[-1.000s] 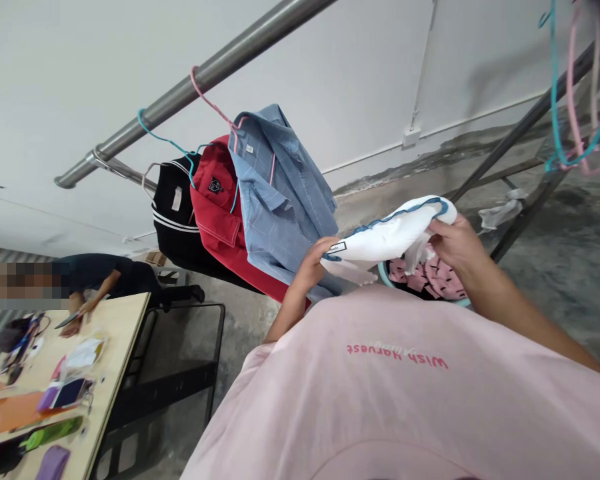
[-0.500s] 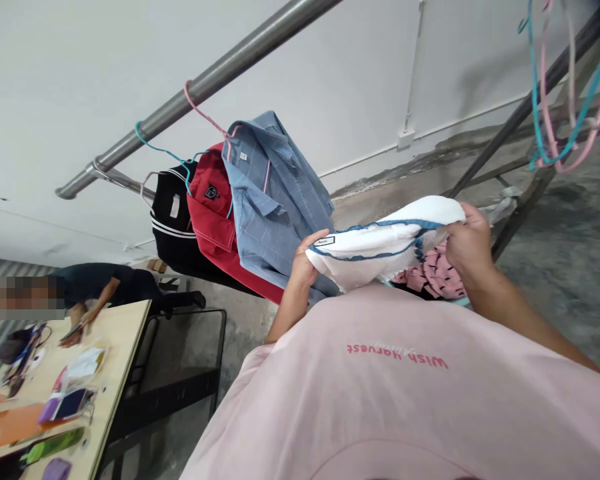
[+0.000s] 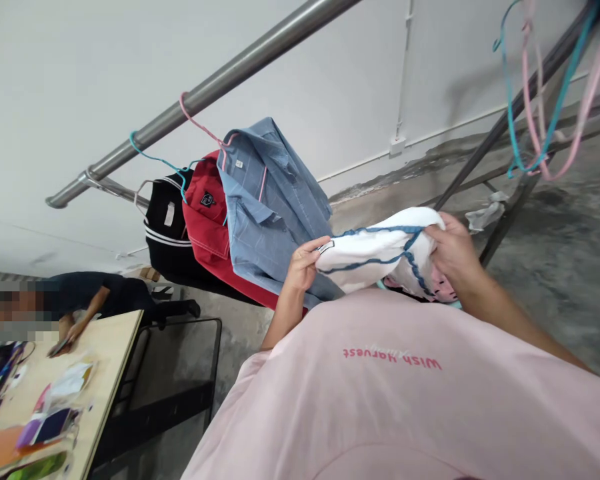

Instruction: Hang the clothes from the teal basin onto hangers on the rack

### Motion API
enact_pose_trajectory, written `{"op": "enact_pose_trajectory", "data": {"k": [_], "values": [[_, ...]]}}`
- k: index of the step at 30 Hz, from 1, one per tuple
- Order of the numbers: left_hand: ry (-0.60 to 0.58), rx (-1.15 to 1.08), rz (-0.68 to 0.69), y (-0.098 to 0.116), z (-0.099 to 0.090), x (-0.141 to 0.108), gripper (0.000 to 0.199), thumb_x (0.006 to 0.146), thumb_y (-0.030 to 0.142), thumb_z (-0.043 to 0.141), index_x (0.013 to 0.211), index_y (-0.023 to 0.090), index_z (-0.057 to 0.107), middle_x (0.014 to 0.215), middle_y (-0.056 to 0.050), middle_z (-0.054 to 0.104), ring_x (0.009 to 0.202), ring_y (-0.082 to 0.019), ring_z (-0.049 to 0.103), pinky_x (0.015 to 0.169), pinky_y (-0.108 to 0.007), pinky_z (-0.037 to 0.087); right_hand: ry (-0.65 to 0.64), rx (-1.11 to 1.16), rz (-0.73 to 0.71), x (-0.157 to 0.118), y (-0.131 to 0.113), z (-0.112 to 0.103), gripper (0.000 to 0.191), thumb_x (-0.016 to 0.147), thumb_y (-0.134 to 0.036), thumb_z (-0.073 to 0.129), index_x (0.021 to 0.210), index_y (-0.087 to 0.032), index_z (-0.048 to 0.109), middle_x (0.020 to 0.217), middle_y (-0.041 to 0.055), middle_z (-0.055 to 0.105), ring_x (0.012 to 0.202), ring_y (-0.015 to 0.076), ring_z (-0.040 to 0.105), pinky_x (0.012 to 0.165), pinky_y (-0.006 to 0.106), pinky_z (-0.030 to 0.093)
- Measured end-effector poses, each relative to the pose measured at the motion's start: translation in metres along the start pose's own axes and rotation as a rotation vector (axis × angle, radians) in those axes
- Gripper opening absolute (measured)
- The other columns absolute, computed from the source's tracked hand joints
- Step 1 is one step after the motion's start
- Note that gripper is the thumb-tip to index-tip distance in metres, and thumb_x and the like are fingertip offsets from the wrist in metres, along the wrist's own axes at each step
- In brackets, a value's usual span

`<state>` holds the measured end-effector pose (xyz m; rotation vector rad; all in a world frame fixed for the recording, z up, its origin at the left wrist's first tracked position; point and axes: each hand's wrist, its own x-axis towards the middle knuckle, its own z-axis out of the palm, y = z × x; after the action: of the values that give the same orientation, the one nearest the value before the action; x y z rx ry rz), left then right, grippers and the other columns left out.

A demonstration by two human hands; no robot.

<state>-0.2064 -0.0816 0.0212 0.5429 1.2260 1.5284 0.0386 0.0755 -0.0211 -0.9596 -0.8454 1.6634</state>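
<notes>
Down a touch comes the white garment (image 3: pixel 375 257) since a second ago, bunched tighter between the two hands and drawn closer to the pink shirt front. Left hand (image 3: pixel 303 263) pinches the collar end by the little label, thumb on top, fingers curled under. Right hand (image 3: pixel 453 250) has its fingers closed over the other end, gathering the blue-trimmed edge into the palm. Held that way, the cloth stretches level between them, looks like a way to find its shape. It hangs in mid-air, just above a basket rim (image 3: pixel 455 304) with pink cloth (image 3: pixel 443 290) peeking out. Beyond, a blue shirt (image 3: pixel 270 207), a red one (image 3: pixel 210 227) and a black one (image 3: pixel 167 223) hang from the metal rail (image 3: pixel 220 80). Spare hangers (image 3: pixel 545 100) dangle top right. At the worktop (image 3: pixel 105 347), lower left, another person's hand (image 3: pixel 73 330) rests near its far edge.
</notes>
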Motion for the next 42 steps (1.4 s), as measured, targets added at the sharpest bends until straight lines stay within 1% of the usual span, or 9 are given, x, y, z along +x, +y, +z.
{"op": "enact_pose_trajectory", "data": {"k": [3, 7, 14, 18, 21, 25, 29, 36, 42], "values": [[0.082, 0.094, -0.024, -0.004, 0.000, 0.003, 0.048, 0.049, 0.025, 0.090, 0.095, 0.016, 0.079, 0.088, -0.007, 0.077, 0.072, -0.017, 0.067, 0.073, -0.028, 0.049, -0.115, -0.173, 0.047, -0.004, -0.003, -0.002, 0.030, 0.054, -0.026, 0.077, 0.077, -0.021, 0.060, 0.071, -0.0045, 0.063, 0.073, 0.0162, 0.062, 0.065, 0.027, 0.053], [0.152, 0.086, -0.039, -0.005, 0.001, 0.005, 0.047, 0.047, 0.023, 0.092, 0.091, 0.014, 0.078, 0.079, -0.005, 0.076, 0.063, -0.014, 0.064, 0.066, -0.025, 0.047, -0.213, -0.418, -0.136, -0.010, -0.019, -0.006, 0.027, 0.060, -0.028, 0.077, 0.083, -0.021, 0.064, 0.085, -0.0003, 0.066, 0.084, 0.0176, 0.062, 0.074, 0.030, 0.053], [0.226, -0.031, -0.118, -0.013, 0.007, 0.003, 0.048, 0.041, 0.018, 0.092, 0.086, 0.012, 0.076, 0.076, -0.006, 0.076, 0.061, -0.014, 0.066, 0.062, -0.024, 0.049, 0.131, -0.537, -0.822, -0.031, -0.092, -0.016, 0.026, 0.079, -0.029, 0.070, 0.105, -0.029, 0.068, 0.106, 0.0010, 0.066, 0.096, 0.0185, 0.062, 0.084, 0.034, 0.050], [0.260, -0.094, -0.140, -0.018, 0.006, 0.000, 0.048, 0.040, 0.016, 0.091, 0.086, 0.012, 0.075, 0.077, -0.005, 0.076, 0.061, -0.014, 0.067, 0.061, -0.023, 0.050, 0.290, -0.661, -1.072, -0.010, -0.125, -0.025, 0.040, 0.075, -0.025, 0.069, 0.115, -0.023, 0.066, 0.112, 0.0052, 0.063, 0.097, 0.0193, 0.061, 0.075, 0.031, 0.050], [0.282, -0.127, -0.137, -0.017, 0.003, -0.001, 0.047, 0.041, 0.014, 0.090, 0.086, 0.013, 0.074, 0.076, -0.004, 0.075, 0.061, -0.014, 0.067, 0.059, -0.023, 0.050, 0.371, -0.857, -1.045, 0.022, -0.135, -0.031, 0.054, 0.068, -0.021, 0.069, 0.122, -0.017, 0.064, 0.114, 0.0091, 0.060, 0.090, 0.0180, 0.059, 0.071, 0.029, 0.049], [0.288, -0.139, -0.120, -0.018, -0.001, -0.003, 0.043, 0.045, 0.016, 0.089, 0.085, 0.013, 0.074, 0.074, -0.003, 0.074, 0.060, -0.013, 0.066, 0.058, -0.022, 0.049, 0.462, -1.039, -0.975, 0.051, -0.138, -0.031, 0.060, 0.064, -0.021, 0.074, 0.123, -0.015, 0.063, 0.107, 0.0100, 0.060, 0.097, 0.0210, 0.055, 0.087, 0.034, 0.048], [0.286, -0.152, -0.117, -0.023, -0.006, -0.007, 0.041, 0.046, 0.018, 0.089, 0.083, 0.014, 0.074, 0.074, -0.003, 0.074, 0.062, -0.013, 0.066, 0.061, -0.023, 0.049, 0.462, -1.114, -0.919, 0.054, -0.142, -0.027, 0.043, 0.071, -0.022, 0.072, 0.113, -0.016, 0.067, 0.089, 0.0071, 0.059, 0.102, 0.0235, 0.053, 0.095, 0.035, 0.043], [0.294, -0.143, -0.131, -0.027, -0.007, -0.013, 0.042, 0.045, 0.020, 0.089, 0.084, 0.015, 0.073, 0.074, -0.002, 0.073, 0.060, -0.013, 0.064, 0.060, -0.023, 0.048, 0.467, -1.200, -0.906, 0.050, -0.149, -0.023, 0.036, 0.074, -0.022, 0.073, 0.111, -0.020, 0.070, 0.094, 0.0074, 0.057, 0.101, 0.0225, 0.052, 0.093, 0.033, 0.042], [0.288, -0.161, -0.147, -0.027, -0.004, -0.015, 0.043, 0.042, 0.020, 0.090, 0.082, 0.014, 0.074, 0.073, -0.002, 0.074, 0.060, -0.013, 0.065, 0.059, -0.023, 0.049, 0.540, -1.253, -0.769, 0.063, -0.148, -0.033, 0.054, 0.071, -0.027, 0.082, 0.123, -0.024, 0.067, 0.110, 0.0111, 0.058, 0.099, 0.0228, 0.052, 0.092, 0.034, 0.041]]}}
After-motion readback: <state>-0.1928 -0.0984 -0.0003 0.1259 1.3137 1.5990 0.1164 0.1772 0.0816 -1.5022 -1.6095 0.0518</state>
